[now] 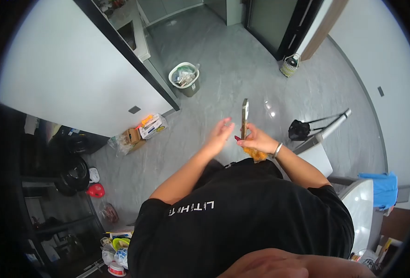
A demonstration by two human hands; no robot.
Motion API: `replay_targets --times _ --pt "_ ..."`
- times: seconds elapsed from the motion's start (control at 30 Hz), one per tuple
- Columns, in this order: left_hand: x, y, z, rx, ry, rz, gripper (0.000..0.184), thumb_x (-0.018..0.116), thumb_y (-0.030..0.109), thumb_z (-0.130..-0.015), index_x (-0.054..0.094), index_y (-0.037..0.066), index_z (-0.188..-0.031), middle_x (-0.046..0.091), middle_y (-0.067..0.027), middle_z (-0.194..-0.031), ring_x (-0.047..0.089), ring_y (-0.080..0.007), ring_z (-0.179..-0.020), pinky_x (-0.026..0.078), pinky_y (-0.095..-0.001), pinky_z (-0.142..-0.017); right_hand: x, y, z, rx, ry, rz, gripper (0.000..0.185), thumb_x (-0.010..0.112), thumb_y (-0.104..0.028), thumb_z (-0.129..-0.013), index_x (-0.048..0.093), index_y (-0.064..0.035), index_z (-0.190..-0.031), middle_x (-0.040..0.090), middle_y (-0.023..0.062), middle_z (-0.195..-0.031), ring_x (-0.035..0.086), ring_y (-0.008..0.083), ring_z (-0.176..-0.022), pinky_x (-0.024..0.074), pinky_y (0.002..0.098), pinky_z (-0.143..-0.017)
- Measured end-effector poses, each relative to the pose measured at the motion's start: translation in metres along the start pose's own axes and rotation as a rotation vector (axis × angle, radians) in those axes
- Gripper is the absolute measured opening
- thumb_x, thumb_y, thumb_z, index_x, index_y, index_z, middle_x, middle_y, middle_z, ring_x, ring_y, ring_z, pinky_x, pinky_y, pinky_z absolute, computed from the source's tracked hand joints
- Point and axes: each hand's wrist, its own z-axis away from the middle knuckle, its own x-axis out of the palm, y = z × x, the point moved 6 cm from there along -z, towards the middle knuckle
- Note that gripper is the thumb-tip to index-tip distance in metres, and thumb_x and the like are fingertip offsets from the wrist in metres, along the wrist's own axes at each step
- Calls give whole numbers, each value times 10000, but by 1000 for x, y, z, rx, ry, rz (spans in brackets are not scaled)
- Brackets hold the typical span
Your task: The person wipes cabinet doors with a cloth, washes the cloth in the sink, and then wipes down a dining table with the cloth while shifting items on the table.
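Note:
My right hand [259, 139], with a silver bangle [277, 149] on its wrist, is closed around a smartphone [245, 113]. The phone stands on end and shows mostly its narrow edge. Just below that hand hangs a crumpled orange thing [256, 154]; whether the fingers grip it too is hard to see. To the left of the phone, apart from it, is my left hand [222, 132], slightly blurred, its fingers extended and holding nothing visible.
A bin [193, 88] with rubbish stands ahead on the grey floor [223, 60]. Boxes [153, 126] lie along the white wall at left. A woven basket [289, 67] is by the doorway. At right are a black bag [299, 130] and a blue cloth [379, 190].

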Motion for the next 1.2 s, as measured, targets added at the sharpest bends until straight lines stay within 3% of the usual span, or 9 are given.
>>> replay_targets --times 0.2,0.33,0.53,0.73,0.9,1.03,1.1,1.17,1.2 --pt "-182 -105 -164 -367 221 516 502 462 -11 -830 467 37 -1330 533 -7 -878 484 -95 -713 418 -230 -647 -99 -18 -127 121 100 -64 566 742 -214 -856 401 -34 -1270 647 70 -774 619 128 -716 471 268 -652" --pt "-308 -162 -312 -435 499 577 447 414 6 -931 397 47 -1375 570 -67 -965 568 -149 -821 483 -266 -750 -165 22 -219 216 297 -113 547 742 -177 -855 399 -43 -1260 610 29 -724 569 92 -615 435 251 -529" --pt "-451 -275 -550 -477 724 709 597 474 -22 -931 258 79 -1478 589 -157 -1232 583 -257 -1156 433 -400 -993 -224 16 -367 384 530 -414 401 699 -149 -867 496 -58 -1201 632 30 -910 612 119 -784 492 272 -693" --pt "-508 -382 -656 -615 591 491 565 514 10 -914 346 47 -1452 589 -152 -1233 607 -266 -1092 461 -391 -943 -238 12 -462 543 399 -381 414 667 -138 -879 478 -40 -1234 612 40 -972 591 133 -855 477 286 -758" --pt "-514 -411 -687 -742 709 574 367 543 272 -910 583 -20 -1128 656 -159 -1031 670 -287 -882 530 -436 -802 -239 8 -518 624 371 -378 501 716 -124 -831 453 -52 -1251 648 83 -857 640 156 -734 491 269 -636" --pt "-523 -450 -681 -949 865 415 301 594 228 -868 621 8 -1071 672 -164 -931 678 -266 -770 547 -415 -688 -242 -3 -545 654 354 -369 498 698 -97 -832 449 -36 -1259 654 97 -891 654 177 -801 510 303 -702" --pt "-527 -442 -688 -846 409 -100 281 634 220 -840 638 20 -1038 669 -147 -832 669 -245 -702 537 -397 -626 -244 1 -549 641 349 -370 520 693 -91 -839 433 -32 -1285 659 111 -928 660 191 -844 517 327 -746" --pt "-505 -406 -678 -915 546 152 273 702 239 -801 670 33 -976 658 -103 -671 632 -210 -554 508 -346 -517 -245 -1 -552 646 331 -406 513 706 -103 -847 428 -33 -1272 660 115 -941 658 188 -843 522 324 -739" --pt "-490 -402 -687 -805 297 -86 377 725 259 -795 646 32 -1085 680 -141 -831 660 -237 -692 529 -350 -607 -245 -4 -556 645 326 -426 510 713 -109 -851 425 -33 -1265 660 118 -947 657 187 -843 525 322 -736"
